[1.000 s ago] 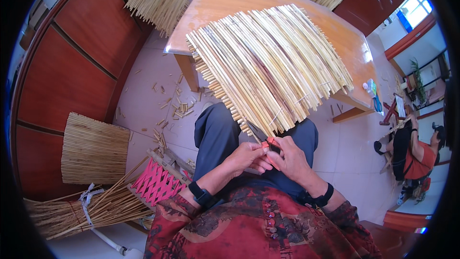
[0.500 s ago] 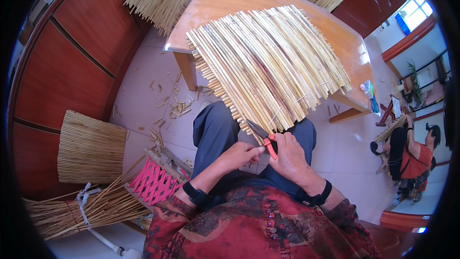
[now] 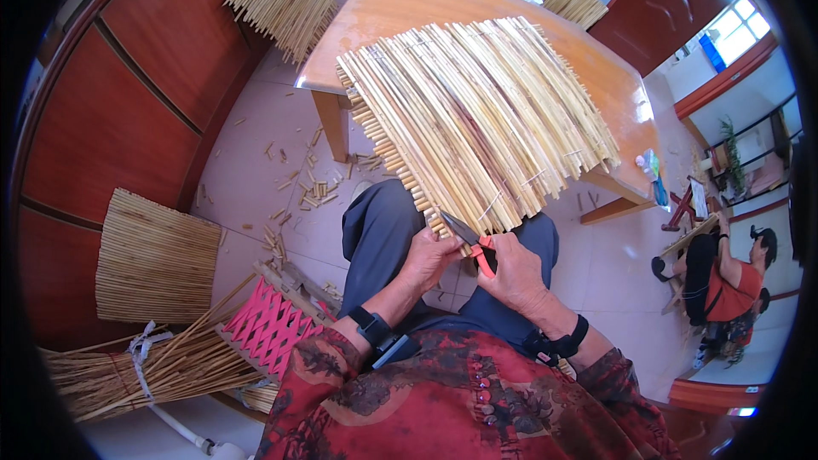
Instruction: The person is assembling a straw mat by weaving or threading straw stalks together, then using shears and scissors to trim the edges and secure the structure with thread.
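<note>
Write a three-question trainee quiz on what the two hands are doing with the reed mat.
1. True or false: the right hand holds red-handled shears at the near edge of the pale woven reed mat.
2. The left hand is: A) on the wooden table; B) at the mat's near edge beside the shears; C) on the pink lattice stool.
3. Fill in: the far part of the mat rests on the ____.

Key: 1 true; 2 B; 3 table.
</note>
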Tool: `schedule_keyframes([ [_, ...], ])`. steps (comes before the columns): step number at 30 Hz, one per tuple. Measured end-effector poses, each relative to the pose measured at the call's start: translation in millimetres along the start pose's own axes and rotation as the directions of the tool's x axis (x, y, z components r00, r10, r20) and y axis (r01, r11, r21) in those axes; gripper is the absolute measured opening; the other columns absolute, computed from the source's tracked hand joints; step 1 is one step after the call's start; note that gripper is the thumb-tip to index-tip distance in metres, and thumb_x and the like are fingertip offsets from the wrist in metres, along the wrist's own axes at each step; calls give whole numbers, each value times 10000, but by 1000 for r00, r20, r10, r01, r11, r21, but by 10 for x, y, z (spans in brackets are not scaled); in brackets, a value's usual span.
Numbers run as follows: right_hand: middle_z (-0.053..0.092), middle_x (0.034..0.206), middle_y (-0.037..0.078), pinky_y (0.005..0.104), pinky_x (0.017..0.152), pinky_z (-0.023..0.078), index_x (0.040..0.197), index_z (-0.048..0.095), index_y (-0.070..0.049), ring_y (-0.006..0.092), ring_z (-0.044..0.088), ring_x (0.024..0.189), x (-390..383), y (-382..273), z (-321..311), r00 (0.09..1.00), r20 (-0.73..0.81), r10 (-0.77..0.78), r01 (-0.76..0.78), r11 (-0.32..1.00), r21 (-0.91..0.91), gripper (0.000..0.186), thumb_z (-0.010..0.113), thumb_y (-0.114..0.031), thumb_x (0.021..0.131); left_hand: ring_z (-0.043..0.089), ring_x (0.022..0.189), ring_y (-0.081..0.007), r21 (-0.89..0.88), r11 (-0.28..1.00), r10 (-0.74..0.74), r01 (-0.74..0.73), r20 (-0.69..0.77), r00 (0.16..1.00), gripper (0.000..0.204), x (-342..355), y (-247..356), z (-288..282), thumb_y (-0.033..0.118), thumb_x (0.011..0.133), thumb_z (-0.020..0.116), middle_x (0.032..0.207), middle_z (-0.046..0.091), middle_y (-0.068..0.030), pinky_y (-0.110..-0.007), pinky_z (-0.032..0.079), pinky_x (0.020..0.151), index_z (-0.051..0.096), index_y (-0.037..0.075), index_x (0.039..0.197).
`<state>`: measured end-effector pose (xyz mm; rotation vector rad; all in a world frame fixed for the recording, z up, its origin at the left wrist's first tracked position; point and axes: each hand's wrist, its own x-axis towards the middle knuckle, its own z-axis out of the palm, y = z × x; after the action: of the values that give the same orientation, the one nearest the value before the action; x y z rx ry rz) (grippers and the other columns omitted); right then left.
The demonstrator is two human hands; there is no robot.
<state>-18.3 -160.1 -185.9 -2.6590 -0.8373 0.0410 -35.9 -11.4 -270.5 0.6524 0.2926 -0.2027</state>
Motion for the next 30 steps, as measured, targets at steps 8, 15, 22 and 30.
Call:
schedule_keyframes([
  [8,556,752,112,329,594,456,961,491,-13,225,563,629,375,-119,-660,943,-307,124,-42,964,262,332,626,-50,659,601,851,-215,-27,998,59,-59,-10,998,296,29,-34,32,15,820,519,1009,579,-114,-341,530,728,472,-36,1108],
  [15,543,829,95,349,649,442,902,504,-45,256,561,732,-5,36,-305,995,-93,42,-20,975,223,284,605,-83,639,581,911,-204,-12,997,77,-77,21,997,346,2,114,32,42,794,567,1049,570,-88,-392,503,772,470,11,1125],
  [22,496,870,124,375,676,415,919,509,-49,297,520,805,114,35,-255,998,-44,-42,38,997,-72,330,591,-107,605,580,927,-221,-41,999,-9,12,69,998,339,-19,173,19,97,806,578,1050,568,-103,-403,497,788,472,9,1117],
  [30,497,969,139,300,802,443,1017,475,8,217,551,937,-170,125,6,957,114,266,-289,859,422,369,631,-120,708,577,905,-181,295,893,-395,339,156,905,367,-420,129,102,276,831,582,978,573,-92,-282,485,727,518,3,1067],
])
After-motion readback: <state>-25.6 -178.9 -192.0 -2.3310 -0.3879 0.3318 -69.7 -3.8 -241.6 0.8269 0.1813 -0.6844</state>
